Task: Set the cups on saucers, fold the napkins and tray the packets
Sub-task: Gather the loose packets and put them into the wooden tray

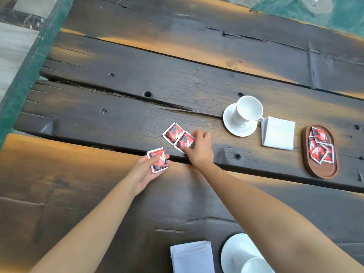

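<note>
My left hand (pixel 146 170) holds a red-and-black packet (pixel 158 160) just above the table. My right hand (pixel 199 147) pinches a second packet (pixel 185 141) that lies on the wood, overlapping a third packet (pixel 172 133). At the right, a brown oval tray (pixel 323 170) carries several packets (pixel 320 147). A white cup (pixel 248 109) stands on a saucer (pixel 239 126), with a folded white napkin (pixel 277 135) beside it. Near the bottom edge, another cup (pixel 254 265) sits on a saucer (pixel 230 251) next to a folded napkin (pixel 192 257).
The dark plank table (pixel 118 203) has wide gaps between boards and bolt holes. Its left end (pixel 29 107) drops off to a green-edged floor. The tray lies near the right side of the view.
</note>
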The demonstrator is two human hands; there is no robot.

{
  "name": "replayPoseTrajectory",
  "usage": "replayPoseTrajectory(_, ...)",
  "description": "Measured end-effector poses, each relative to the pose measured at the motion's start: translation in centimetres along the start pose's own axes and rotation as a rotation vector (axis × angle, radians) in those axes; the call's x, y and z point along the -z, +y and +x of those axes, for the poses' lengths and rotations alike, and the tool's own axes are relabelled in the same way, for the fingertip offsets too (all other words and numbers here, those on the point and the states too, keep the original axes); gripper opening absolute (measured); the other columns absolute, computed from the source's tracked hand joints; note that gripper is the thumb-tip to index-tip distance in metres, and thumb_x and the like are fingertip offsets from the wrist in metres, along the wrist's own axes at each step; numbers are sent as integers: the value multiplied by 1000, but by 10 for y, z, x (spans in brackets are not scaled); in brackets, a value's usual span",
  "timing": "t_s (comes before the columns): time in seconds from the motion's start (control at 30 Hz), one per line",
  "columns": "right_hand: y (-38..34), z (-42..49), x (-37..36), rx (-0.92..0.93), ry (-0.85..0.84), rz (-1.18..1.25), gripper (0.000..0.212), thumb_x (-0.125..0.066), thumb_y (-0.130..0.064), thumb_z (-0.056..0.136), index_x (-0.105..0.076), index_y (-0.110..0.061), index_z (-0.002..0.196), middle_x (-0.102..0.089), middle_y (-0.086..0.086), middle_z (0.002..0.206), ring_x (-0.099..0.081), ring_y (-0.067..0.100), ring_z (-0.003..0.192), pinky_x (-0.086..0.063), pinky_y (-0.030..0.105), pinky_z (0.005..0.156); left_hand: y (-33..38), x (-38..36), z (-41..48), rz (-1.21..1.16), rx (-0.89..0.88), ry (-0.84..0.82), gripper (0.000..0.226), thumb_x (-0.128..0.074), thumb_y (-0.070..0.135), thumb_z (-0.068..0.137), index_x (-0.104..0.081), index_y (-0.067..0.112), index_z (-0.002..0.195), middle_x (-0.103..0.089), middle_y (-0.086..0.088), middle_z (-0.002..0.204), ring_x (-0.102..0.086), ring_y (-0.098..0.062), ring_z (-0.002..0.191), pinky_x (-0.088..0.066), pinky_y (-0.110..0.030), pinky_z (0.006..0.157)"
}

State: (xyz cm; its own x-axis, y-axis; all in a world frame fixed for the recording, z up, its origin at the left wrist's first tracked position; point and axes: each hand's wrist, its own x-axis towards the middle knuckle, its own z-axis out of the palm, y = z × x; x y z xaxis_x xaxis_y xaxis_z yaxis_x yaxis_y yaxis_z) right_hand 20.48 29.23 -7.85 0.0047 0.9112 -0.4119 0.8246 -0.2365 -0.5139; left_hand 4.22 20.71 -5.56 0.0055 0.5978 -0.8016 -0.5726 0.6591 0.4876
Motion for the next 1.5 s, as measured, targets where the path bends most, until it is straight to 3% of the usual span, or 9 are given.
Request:
replayPoseTrajectory(0.17,1,-1,3,-35,35,291,21,-64,-15,81,-46,-21,91,-55,-5,85,-53,17,82,-46,35,74,1,1,3,-101,82,30,40,-40,39,97,-58,7,113,-68,-15,106,-65,-27,96,-51,-33,87)
replayPoseTrajectory(0.33,-8,-13,20,66,-41,622,8,-62,-5,87,-60,-11,92,-54,-9,67,-54,-3,55,-43,13,59,2,1,-5,-85,91,16,44,-40,44,95,-59,6,108,-66,-17,109,-62,-31,104,-47,-36,93)
replayPoseTrajectory(0.47,-14,-23,24,179,-292,601,16,-63,-5,86,-62,-21,83,-58,4,73,-55,14,66,-46,29,68,1,-3,-12,-22,70,-36,35,-49,38,93,-59,11,113,-66,-12,113,-61,-26,108,-50,-36,91)
replayPoseTrajectory(0.53,-17,-28,23,207,-363,542,14,-63,-4,86,-62,-17,84,-58,2,71,-52,12,63,-44,20,63,0,-5,-15,14,58,-100,27,-51,30,93,-59,13,112,-66,-10,115,-62,-23,106,-51,-34,91)
replayPoseTrajectory(0.7,-18,-35,14,209,-383,421,13,-67,-4,83,-67,-2,96,-53,-5,63,-49,7,58,-42,22,64,-5,-5,-19,78,7,-172,23,-52,5,91,-60,11,112,-73,-7,100,-70,-15,89,-56,-29,84)
replayPoseTrajectory(0.93,-19,-37,6,191,-369,424,9,-68,-5,82,-62,-9,88,-54,-6,58,-51,-3,41,-40,11,51,-11,-6,-11,116,-18,-179,30,-42,-3,94,-55,8,119,-69,-10,105,-68,-19,93,-57,-29,81)
replayPoseTrajectory(1.1,-14,-11,1,74,-73,338,12,-68,-24,81,-60,-22,90,-56,-10,72,-52,6,64,-48,32,69,-9,-5,-7,75,-16,-136,29,-40,-3,94,-55,4,119,-71,-7,101,-67,-18,92,-58,-26,76)
replayPoseTrajectory(1.27,-26,10,-5,14,-28,164,53,-70,-42,77,-50,-19,120,-48,3,122,-53,19,110,-46,38,89,-10,0,-3,55,6,-103,29,-38,-3,95,-53,4,119,-65,-13,115,-63,-23,102,-57,-28,78)
replayPoseTrajectory(1.5,-42,14,-22,-9,22,-85,59,-77,-36,73,-44,-17,118,-39,6,125,-41,25,119,-44,39,79,-10,9,1,28,15,-72,28,-39,-2,95,-58,10,110,-67,-11,111,-64,-24,102,-53,-34,86)
